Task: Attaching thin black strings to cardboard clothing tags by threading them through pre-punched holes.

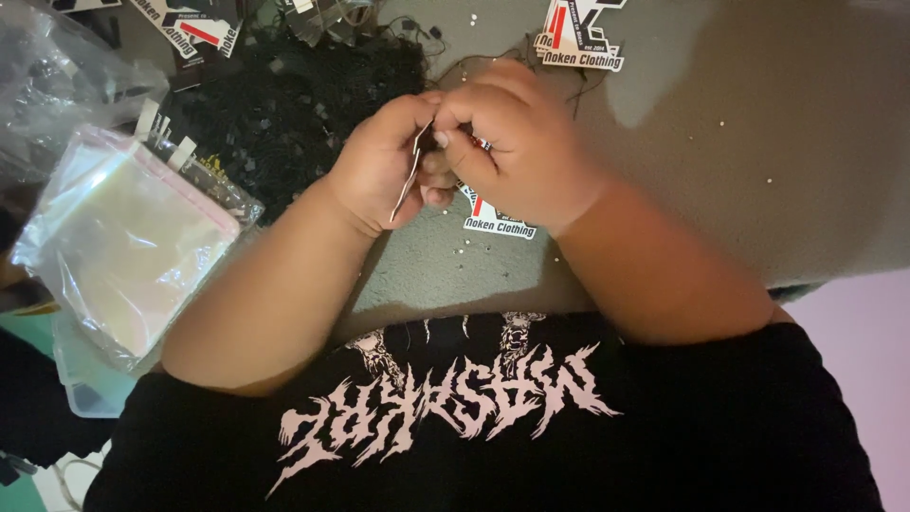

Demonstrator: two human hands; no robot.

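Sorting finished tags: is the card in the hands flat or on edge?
On edge: the card tag shows only as a thin sliver, pinched between left hand and right hand.

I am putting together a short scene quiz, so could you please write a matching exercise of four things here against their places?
Things:
1. stack of clear bags
2. heap of black strings
3. thin card tag
4. printed tag

Places:
A. flat at the table's far edge
B. pinched edge-on between the left hand and right hand
C. at the left, near the left forearm
D. beyond the left hand

Pairs: 1-C, 2-D, 3-B, 4-A
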